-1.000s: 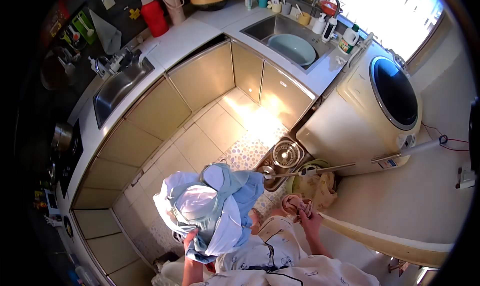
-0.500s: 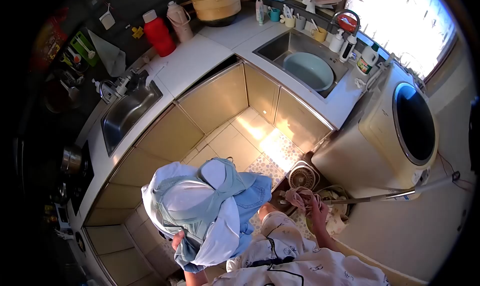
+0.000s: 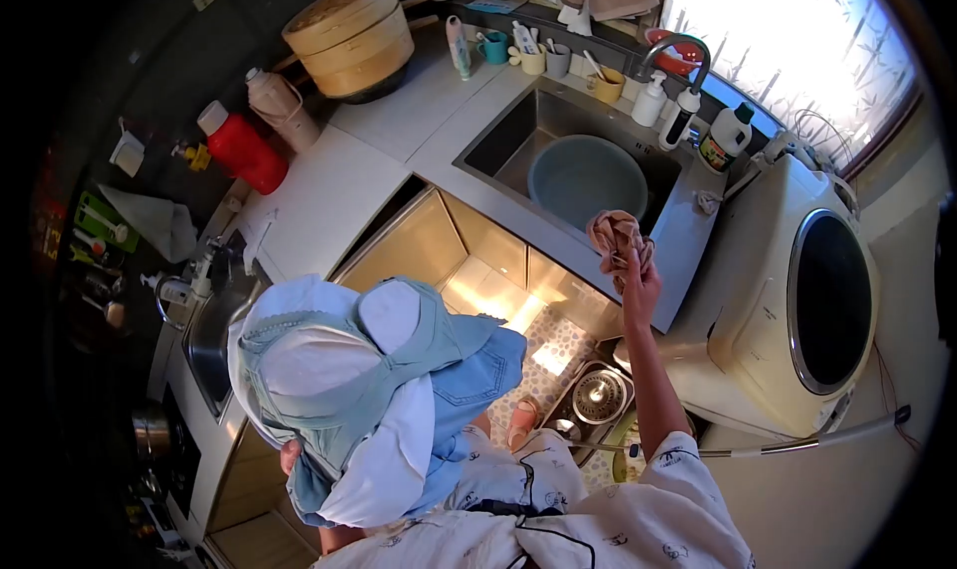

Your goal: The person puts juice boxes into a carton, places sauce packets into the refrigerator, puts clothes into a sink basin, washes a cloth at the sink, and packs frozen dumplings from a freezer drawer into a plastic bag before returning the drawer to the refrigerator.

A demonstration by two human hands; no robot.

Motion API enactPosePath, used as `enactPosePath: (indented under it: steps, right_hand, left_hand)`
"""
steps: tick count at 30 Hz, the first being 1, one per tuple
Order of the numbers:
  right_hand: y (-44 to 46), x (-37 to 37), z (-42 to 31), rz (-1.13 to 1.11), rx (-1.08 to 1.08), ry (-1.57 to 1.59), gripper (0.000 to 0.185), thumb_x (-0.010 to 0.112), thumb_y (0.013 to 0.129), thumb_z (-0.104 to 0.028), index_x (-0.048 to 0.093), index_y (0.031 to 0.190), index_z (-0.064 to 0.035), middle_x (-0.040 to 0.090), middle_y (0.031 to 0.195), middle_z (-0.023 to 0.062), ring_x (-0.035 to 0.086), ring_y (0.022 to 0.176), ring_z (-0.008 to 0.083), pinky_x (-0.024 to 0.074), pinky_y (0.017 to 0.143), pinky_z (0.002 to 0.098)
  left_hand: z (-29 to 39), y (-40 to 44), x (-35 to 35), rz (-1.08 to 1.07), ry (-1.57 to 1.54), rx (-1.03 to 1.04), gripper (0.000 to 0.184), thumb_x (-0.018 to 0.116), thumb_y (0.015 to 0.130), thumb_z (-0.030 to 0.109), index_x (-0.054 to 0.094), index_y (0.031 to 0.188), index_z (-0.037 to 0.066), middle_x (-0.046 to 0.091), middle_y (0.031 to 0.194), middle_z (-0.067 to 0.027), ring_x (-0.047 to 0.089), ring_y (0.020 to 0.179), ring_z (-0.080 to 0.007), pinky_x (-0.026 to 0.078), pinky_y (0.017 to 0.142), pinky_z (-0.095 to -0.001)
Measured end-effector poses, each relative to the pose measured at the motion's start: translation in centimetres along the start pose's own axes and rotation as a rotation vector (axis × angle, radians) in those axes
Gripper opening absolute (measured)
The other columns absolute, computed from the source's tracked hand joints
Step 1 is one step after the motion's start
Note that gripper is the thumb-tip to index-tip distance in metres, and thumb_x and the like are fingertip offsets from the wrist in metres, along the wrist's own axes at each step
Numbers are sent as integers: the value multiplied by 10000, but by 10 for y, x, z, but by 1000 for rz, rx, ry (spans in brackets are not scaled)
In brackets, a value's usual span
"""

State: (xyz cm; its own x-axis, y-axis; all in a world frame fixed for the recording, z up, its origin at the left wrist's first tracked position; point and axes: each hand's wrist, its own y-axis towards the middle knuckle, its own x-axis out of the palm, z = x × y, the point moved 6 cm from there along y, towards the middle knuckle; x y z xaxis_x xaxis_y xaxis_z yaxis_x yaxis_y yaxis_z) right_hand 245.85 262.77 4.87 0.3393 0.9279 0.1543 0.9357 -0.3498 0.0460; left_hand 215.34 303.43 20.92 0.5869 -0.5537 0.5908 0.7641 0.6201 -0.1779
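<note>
My left hand (image 3: 289, 457) is mostly hidden under a bundle of clothes; its visible fingers clasp the near left edge. On top of the bundle lies a pale green bra (image 3: 329, 400), over a white garment (image 3: 384, 489) and blue denim (image 3: 483, 365) with a pocket. My right hand (image 3: 641, 288) is closed around a crumpled pinkish-brown cloth (image 3: 618, 238), held up by the front edge of the counter. Just beyond that cloth, a grey-blue basin (image 3: 573, 180) sits in the steel sink (image 3: 495, 148).
A washing machine (image 3: 748, 340) stands at the right, near a horizontal pole (image 3: 797, 446). Along the counter are a red flask (image 3: 244, 150), a bamboo steamer (image 3: 349, 41), a soap pump bottle (image 3: 650, 101) and a detergent bottle (image 3: 726, 139). Another sink (image 3: 214, 340) is at left.
My right hand has risen from low beside the washing machine up to the sink's edge, carrying the crumpled cloth. The view has shifted, and the bundle stays in my left hand.
</note>
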Motion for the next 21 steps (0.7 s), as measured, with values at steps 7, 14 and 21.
enactPosePath:
  steps: [7,14,21]
  right_hand:
    - [82,55,32,-172,425,-52,683,499,865,-415,168,1381,-115,443,1252,119,569,924,220,439,767,331]
    - [21,121,49,-471,652,359,571,314,909,-502,278,1352,-144,428,1275,24,429,1145,131,396,893,302]
    - [88,122,68,32,569,405,515,421,905,-378,324,1314,-81,459,1247,49,468,1116,167,393,922,325]
  left_hand:
    - [-17,150,96,-265,-20,-167,488,549,737,223,480,1162,-5,558,1110,-128,535,1011,-256,412,911,-354]
    - [-100,264,227,-492,-99,-544,472,550,742,227,493,1152,0,562,1107,-125,539,1009,-248,414,912,-347]
    - [-260,274,346,-651,-98,-1217,341,523,793,254,594,1027,16,637,963,-103,606,883,-211,450,874,-320]
